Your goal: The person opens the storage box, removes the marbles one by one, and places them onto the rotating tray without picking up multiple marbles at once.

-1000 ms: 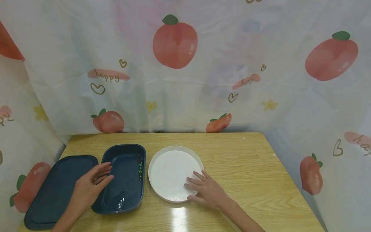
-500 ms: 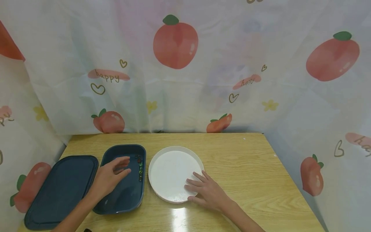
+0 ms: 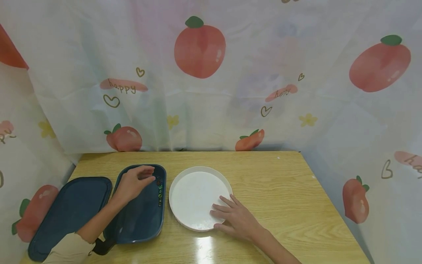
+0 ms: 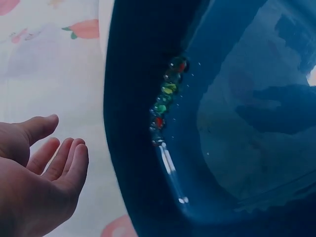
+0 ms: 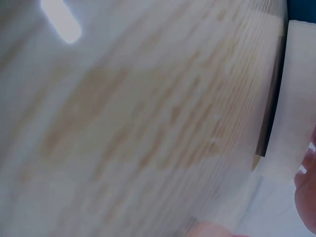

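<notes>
My left hand hovers over the dark blue tray, bent fingers near its far right corner and nothing between them. Along the tray's right wall lies a row of small glass marbles, clear with green, yellow and red inside. The left wrist view shows the left hand apart from the marbles, thumb and fingers separated. My right hand is spread at the right rim of a round white tray. Only bits of its fingers appear in the right wrist view, by that tray's side wall.
A second flat dark blue piece, like a tray or lid, lies to the left of the blue tray. The wooden table stretches to the right. A fruit-printed curtain stands behind and at both sides.
My left hand has moved right and away from me, from the blue tray's left edge to above its far part. A sleeve and black strap came into view. The right hand stays put.
</notes>
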`<act>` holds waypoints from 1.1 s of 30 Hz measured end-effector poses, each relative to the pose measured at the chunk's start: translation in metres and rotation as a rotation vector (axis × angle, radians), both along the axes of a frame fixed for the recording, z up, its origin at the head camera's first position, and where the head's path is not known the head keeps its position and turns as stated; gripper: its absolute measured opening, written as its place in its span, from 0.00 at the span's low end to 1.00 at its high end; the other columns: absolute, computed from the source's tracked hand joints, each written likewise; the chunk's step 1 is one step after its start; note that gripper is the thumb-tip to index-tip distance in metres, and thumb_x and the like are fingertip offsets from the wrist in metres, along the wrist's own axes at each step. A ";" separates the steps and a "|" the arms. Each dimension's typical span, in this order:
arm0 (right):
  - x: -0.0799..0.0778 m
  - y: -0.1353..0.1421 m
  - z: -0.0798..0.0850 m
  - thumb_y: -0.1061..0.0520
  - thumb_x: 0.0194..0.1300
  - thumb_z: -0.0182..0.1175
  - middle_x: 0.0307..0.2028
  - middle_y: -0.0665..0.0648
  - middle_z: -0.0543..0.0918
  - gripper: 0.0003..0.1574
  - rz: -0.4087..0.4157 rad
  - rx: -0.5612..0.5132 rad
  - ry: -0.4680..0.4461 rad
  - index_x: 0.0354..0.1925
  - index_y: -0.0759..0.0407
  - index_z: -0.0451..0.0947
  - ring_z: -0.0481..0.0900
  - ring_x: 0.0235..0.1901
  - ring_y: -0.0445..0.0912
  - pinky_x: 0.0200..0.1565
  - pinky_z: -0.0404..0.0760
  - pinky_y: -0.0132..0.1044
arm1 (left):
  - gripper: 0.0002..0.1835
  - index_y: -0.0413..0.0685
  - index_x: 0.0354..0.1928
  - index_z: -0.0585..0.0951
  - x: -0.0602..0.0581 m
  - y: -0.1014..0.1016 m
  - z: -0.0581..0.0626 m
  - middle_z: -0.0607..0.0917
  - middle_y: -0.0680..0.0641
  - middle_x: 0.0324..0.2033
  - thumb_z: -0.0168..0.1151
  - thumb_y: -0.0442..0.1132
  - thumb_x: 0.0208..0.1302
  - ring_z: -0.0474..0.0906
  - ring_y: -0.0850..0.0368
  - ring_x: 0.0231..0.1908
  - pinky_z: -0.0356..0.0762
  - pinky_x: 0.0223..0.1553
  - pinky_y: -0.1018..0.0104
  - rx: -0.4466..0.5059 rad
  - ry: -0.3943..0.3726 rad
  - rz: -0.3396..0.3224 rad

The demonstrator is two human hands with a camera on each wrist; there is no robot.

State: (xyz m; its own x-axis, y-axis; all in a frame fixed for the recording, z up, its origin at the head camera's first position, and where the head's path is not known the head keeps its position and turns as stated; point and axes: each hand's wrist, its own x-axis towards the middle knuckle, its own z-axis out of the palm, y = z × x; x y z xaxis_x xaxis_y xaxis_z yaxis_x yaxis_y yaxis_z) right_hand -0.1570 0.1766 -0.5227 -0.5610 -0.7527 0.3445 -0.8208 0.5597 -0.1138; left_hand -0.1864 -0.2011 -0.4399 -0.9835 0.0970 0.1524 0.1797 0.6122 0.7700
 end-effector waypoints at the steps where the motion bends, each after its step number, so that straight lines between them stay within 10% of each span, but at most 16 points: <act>1: 0.000 0.000 0.000 0.34 0.62 0.51 0.55 0.45 0.75 0.27 -0.003 0.001 -0.003 0.53 0.44 0.78 0.65 0.61 0.52 0.60 0.56 0.56 | 0.20 0.41 0.53 0.77 -0.002 0.000 -0.001 0.81 0.41 0.45 0.63 0.39 0.59 0.79 0.46 0.44 0.76 0.40 0.54 0.000 0.000 0.007; 33: 0.000 0.002 0.003 0.33 0.62 0.51 0.55 0.45 0.75 0.28 -0.001 -0.004 -0.032 0.54 0.44 0.77 0.64 0.61 0.51 0.61 0.55 0.54 | 0.14 0.38 0.44 0.82 -0.032 -0.004 -0.045 0.84 0.40 0.37 0.65 0.35 0.55 0.79 0.44 0.37 0.76 0.32 0.50 -0.062 0.010 0.129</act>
